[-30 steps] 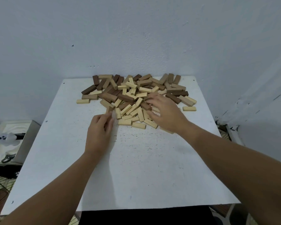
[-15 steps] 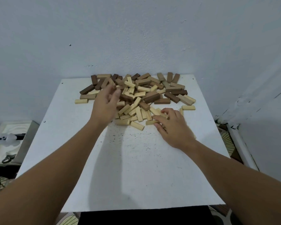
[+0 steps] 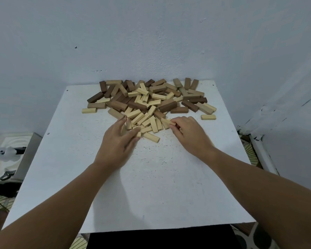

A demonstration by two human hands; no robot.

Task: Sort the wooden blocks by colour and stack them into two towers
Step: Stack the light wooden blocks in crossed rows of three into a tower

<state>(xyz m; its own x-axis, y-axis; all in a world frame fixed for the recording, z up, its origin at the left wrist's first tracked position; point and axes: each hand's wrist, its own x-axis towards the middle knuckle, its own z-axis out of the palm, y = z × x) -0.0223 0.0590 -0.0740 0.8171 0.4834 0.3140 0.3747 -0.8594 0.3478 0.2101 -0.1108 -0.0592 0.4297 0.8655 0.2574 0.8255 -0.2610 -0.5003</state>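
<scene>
Blocks (image 3: 147, 101), several dozen light and dark ones too jumbled to count exactly, lie in one pile at the far half of the white table (image 3: 151, 186); no tower stands. The left hand (image 3: 118, 141) reaches palm-down, fingers curled around a light block at the pile's near edge. The right hand (image 3: 189, 135) pinches another light block there.

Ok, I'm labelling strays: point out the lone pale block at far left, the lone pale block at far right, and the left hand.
Left pale block (image 3: 89, 110), head view, top face.
Right pale block (image 3: 208, 117), head view, top face.
Left hand (image 3: 118, 143), head view, back.
</scene>
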